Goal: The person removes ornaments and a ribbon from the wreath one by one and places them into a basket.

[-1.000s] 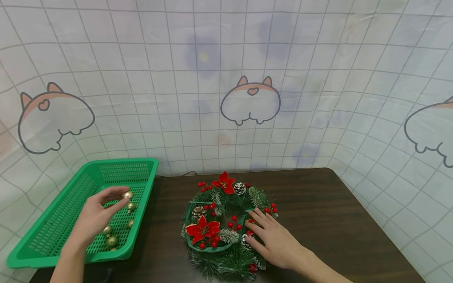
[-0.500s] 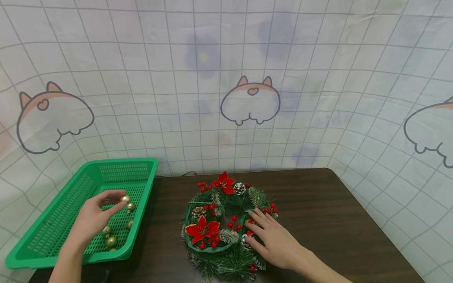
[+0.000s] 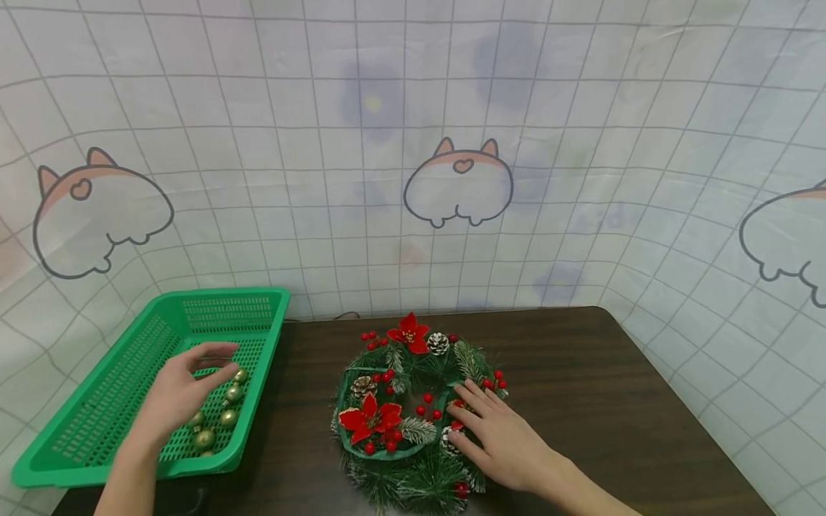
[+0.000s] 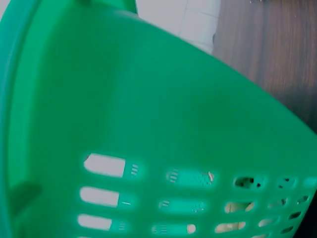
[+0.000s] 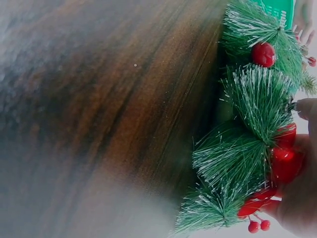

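My left hand (image 3: 177, 394) hangs over the green plastic basket (image 3: 151, 473) in the head view, thumb and fingers bent with a gap between them. No ball shows in that gap. Several small gold ball ornaments (image 3: 204, 438) lie on the basket floor, one of them (image 3: 241, 375) just beside the thumb tip. The right hand (image 3: 500, 437) rests with spread fingers on the right side of a Christmas wreath (image 3: 429, 473), which has red poinsettias (image 3: 371, 419), berries and pinecones. In the left wrist view the basket wall (image 4: 148, 99) hides the hand.
A dark brown wooden table (image 3: 613, 401) carries the basket at left and the wreath at centre. Behind it hangs a white checked curtain (image 3: 361, 251) with cartoon animal prints. A thin cable (image 3: 346, 315) shows at the table's back edge.
A gold ball that was at my left fingertips now lies lower in the basket, and nearby balls have shifted towards the front. The right hand has stayed in place on the wreath.
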A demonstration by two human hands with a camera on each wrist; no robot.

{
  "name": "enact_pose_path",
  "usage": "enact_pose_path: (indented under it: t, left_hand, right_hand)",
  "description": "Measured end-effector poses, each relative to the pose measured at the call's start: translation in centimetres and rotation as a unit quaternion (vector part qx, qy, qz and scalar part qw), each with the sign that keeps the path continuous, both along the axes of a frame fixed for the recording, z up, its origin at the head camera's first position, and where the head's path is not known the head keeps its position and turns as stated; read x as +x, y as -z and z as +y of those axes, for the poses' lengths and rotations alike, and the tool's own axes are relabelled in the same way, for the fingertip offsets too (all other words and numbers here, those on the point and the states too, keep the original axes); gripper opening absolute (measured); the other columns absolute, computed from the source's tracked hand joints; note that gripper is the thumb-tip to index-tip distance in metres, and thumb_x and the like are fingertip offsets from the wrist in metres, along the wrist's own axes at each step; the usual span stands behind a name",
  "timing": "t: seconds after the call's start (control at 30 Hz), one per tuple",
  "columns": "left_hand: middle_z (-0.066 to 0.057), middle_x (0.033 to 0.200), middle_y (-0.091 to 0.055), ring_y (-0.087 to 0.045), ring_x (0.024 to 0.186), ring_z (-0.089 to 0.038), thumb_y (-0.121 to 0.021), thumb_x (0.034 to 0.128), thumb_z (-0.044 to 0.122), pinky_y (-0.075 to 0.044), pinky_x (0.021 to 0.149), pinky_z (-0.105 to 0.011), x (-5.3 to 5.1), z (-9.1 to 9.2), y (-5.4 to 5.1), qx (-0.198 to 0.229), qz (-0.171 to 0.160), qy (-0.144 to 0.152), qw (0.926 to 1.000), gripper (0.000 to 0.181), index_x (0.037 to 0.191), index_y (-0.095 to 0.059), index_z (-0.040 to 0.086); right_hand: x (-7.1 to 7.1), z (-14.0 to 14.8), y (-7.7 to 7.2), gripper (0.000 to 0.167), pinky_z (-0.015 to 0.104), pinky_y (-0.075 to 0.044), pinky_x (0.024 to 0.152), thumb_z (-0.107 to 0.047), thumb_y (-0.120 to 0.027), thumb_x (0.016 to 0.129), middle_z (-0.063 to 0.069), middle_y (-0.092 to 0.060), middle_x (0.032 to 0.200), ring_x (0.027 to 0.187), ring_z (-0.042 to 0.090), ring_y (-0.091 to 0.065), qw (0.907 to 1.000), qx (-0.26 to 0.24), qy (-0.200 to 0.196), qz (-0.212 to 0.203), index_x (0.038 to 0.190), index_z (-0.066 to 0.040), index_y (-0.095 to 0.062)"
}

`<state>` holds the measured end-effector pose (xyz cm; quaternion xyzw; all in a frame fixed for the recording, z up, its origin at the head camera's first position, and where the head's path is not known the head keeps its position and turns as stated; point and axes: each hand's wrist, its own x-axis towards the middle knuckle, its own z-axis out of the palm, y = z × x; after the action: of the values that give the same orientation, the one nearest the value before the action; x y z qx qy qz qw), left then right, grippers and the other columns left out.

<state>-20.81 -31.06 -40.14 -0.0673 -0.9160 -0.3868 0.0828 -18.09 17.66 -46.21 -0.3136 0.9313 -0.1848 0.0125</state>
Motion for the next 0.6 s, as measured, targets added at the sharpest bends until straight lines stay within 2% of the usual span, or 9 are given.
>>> enact_pose_path:
  t: [0.17,0.23,0.37,0.47,0.6]
  left_hand:
    - [-0.010,0.129,-0.066,-0.059,0.108,-0.003,-0.067,0.1027,0.035,-0.051,0.088,-0.021,0.0,0.8,-0.3,0.003,0.003,0.016,0.9999,0.043,0.137,-0.063,0.010]
    - [-0.010,0.130,-0.066,-0.061,0.110,-0.009,-0.067,0.1029,0.034,-0.051,0.090,-0.021,0.0,1.3,-0.3,0.006,0.000,0.024,0.9997,0.041,0.137,-0.063,0.011]
    - [-0.011,0.133,-0.064,-0.061,0.114,-0.021,-0.067,0.1027,0.032,-0.055,0.093,-0.035,-0.1,2.3,-0.5,0.019,-0.002,0.041,0.9990,0.042,0.137,-0.063,0.009]
    - [-0.011,0.132,-0.064,-0.061,0.115,-0.024,-0.068,0.1022,0.031,-0.055,0.093,-0.039,0.0,3.1,-0.6,0.032,-0.003,0.051,0.9982,0.041,0.136,-0.064,0.008]
    - [-0.007,0.130,-0.065,-0.061,0.114,-0.023,-0.070,0.1011,0.031,-0.054,0.094,-0.036,0.0,4.5,-0.6,0.040,-0.011,0.058,0.9975,0.039,0.134,-0.065,0.011]
  right_hand:
    - [0.0,0.0,0.1,0.059,0.056,-0.022,0.121,-0.051,-0.041,0.110,0.014,-0.036,0.162,0.153,0.032,-0.022,1.0000,0.001,0.001,0.003,0.147,-0.008,-0.058]
    - [0.0,0.0,0.1,0.060,0.056,-0.022,0.121,-0.052,-0.041,0.110,0.014,-0.035,0.163,0.153,0.032,-0.022,1.0000,0.001,0.002,0.003,0.147,-0.008,-0.058]
    - [0.0,0.0,0.1,0.060,0.056,-0.022,0.121,-0.052,-0.040,0.110,0.014,-0.035,0.163,0.153,0.032,-0.022,1.0000,-0.001,0.001,0.004,0.147,-0.008,-0.058]
    - [0.0,0.0,0.2,0.061,0.056,-0.022,0.121,-0.053,-0.040,0.110,0.014,-0.035,0.163,0.153,0.032,-0.022,1.0000,-0.001,0.001,0.005,0.147,-0.008,-0.058]
    - [0.0,0.1,0.2,0.060,0.056,-0.022,0.121,-0.052,-0.040,0.110,0.013,-0.035,0.163,0.153,0.032,-0.022,1.0000,0.000,0.002,0.004,0.147,-0.009,-0.058]
